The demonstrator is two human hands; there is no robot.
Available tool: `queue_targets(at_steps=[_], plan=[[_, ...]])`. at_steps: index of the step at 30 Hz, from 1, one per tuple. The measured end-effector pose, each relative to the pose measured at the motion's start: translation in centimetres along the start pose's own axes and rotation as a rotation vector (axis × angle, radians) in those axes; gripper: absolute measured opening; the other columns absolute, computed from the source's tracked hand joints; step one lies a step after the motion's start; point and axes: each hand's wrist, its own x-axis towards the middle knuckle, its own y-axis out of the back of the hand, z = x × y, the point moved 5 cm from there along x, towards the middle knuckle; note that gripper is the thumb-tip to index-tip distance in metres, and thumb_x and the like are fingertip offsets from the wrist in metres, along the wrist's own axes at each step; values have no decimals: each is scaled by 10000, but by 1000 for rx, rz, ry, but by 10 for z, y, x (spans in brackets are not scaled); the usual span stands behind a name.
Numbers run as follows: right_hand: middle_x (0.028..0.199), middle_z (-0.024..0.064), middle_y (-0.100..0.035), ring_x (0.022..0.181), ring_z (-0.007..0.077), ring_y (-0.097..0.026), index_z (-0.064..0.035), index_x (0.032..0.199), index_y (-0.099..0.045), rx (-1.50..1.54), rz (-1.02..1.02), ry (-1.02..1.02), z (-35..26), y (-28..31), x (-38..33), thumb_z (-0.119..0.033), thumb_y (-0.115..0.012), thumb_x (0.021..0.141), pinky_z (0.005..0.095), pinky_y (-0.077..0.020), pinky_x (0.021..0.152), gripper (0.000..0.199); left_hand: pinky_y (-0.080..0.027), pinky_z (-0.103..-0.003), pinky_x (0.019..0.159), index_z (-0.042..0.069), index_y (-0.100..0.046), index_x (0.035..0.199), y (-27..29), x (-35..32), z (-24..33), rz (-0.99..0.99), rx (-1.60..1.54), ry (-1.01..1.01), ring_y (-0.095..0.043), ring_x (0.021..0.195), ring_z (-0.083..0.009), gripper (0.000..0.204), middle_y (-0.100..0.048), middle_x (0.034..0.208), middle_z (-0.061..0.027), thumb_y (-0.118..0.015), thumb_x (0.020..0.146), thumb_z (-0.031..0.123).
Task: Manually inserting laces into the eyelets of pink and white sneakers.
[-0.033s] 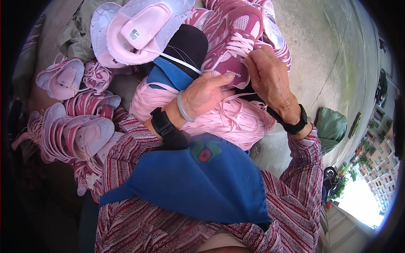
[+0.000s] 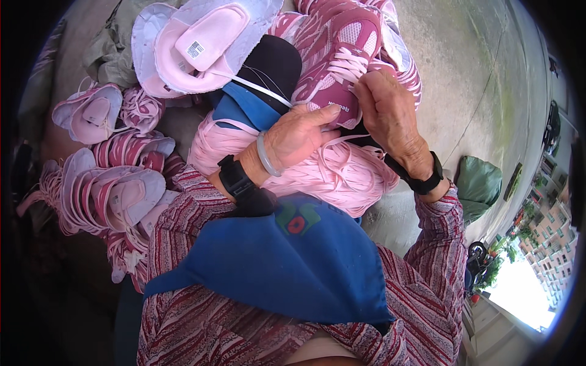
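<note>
On the head view, the only one I have to steer by, the maroon shoe upper [image 2: 314, 79] lies at the top, a little right of centre, its toe pointing away from me and pale laces [image 2: 347, 64] crossing its front. My right hand [image 2: 384, 110] is over its near right side, fingers curled in; the tips are tucked out of sight, so I cannot tell whether that grip is clenched on a lace. My left hand [image 2: 296, 137] reaches in from the left, thumb stretched out over the upper's near edge and the other fingers below; they are partly hidden, and I cannot tell whether this grip is grasping the edge or released. Under both hands I see a big heap of loose pink laces [image 2: 342, 177], with blue cloth [image 2: 244, 107] just beyond its left part. Left of the shoe upper sits a pink-lined upper [image 2: 210, 39] beside a black piece [image 2: 274, 61]. Further left I have a pile of more uppers [image 2: 113, 192]. A blue apron [image 2: 287, 262] covers the front nearest me, and a green bag [image 2: 479, 183] rests on the concrete floor [image 2: 455, 67] to the right.
</note>
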Motion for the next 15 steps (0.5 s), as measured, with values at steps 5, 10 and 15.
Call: queue_targets(at_steps=[5,10,15], plan=[[759,143,-552,672,334,-580,-24,852,-566,347,-32,-299,17,-15,-8,-79,-626,869,403,-455,569,83,-407,-493,1062,45,-631,1137,0,0,0,-8,1,-23,-576,1133,-247,195,-633,1162,-77,-532,981,106],[770,142,-566,677,323,-586,-19,859,-580,46,162,-110,5,-12,-15,-77,-632,875,394,-469,604,80,-405,-498,1063,42,-633,1136,-4,-1,1,-39,8,-25,-574,1136,-240,196,-632,1165,-75,-530,984,113],[730,166,-587,672,356,-596,-4,800,-584,152,91,-214,13,-8,-8,-89,-617,876,409,-463,594,119,-403,-491,1063,43,-633,1135,-6,-2,2,-48,21,-42,-571,1141,-215,197,-630,1169,-67,-534,985,121]])
